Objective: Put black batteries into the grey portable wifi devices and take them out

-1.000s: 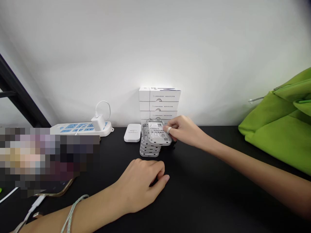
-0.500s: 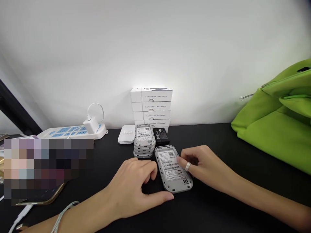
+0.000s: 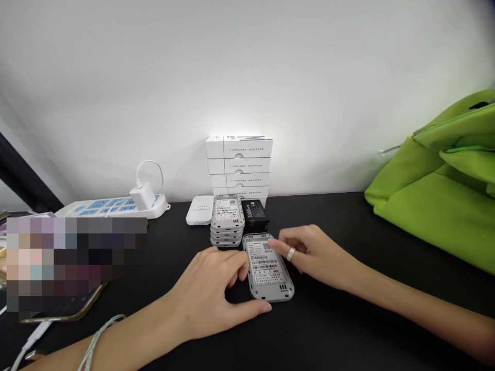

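A grey pocket Wi-Fi router (image 3: 269, 270), its back cover off and printed label showing, lies flat on the black table before me. My left hand (image 3: 214, 291) rests at its left side, curled fingers by the edge and thumb stretched out below the bottom corner. On the right, my right hand (image 3: 311, 252) has its thumb on the upper right of the router, with the other fingers bent at that edge and partly hidden. Just beyond stand a stack of similar opened routers (image 3: 227, 221), a pile of black batteries (image 3: 254, 214) and stacked white covers (image 3: 200, 210).
White boxes (image 3: 240, 167) are piled against the wall. A power strip (image 3: 83, 207) with a white charger (image 3: 142, 196) lies at the left. Nearer is a phone (image 3: 83, 306) with a cable, partly blurred out. A green bag (image 3: 433, 190) occupies the right.
The router has turned slightly more upright and shifted left. My right thumb has slid toward its upper right corner. The left hand stays nearly in place.
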{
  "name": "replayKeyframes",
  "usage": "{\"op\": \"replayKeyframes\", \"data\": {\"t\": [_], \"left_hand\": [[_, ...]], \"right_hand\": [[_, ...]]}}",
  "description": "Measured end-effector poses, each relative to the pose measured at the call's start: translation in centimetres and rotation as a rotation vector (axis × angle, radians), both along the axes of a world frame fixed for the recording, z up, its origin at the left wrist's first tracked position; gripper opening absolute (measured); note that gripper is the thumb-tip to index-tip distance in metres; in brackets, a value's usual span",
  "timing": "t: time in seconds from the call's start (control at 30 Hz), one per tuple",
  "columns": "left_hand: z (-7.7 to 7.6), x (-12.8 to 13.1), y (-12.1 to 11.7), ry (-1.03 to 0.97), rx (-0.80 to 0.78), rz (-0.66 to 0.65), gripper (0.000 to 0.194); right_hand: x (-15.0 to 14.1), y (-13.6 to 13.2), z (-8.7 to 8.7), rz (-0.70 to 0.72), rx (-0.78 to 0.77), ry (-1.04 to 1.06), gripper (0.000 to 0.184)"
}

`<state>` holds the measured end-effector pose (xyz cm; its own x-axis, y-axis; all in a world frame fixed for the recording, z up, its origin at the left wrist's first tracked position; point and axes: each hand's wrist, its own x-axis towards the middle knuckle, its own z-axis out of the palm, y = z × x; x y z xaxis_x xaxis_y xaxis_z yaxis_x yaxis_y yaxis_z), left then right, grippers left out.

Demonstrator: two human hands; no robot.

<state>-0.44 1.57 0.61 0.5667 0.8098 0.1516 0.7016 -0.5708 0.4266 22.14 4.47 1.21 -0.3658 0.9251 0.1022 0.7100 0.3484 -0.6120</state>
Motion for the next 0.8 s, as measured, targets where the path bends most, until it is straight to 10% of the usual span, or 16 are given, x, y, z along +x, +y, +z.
{"op": "replayKeyframes", "data": {"t": [0.37, 0.8], "left_hand": [[0.2, -0.1, -0.1, -0.003, 0.005, -0.004, 0.041], [0.1, -0.1, -0.1, -0.016, -0.016, 0.000, 0.044]], "right_hand": [[-1.0, 8.1, 1.2, -0.136, -0.322, 0.491, 0.041], [0.0, 5.4, 0.9, -0.166, -0.448, 0.759, 0.045]]}}
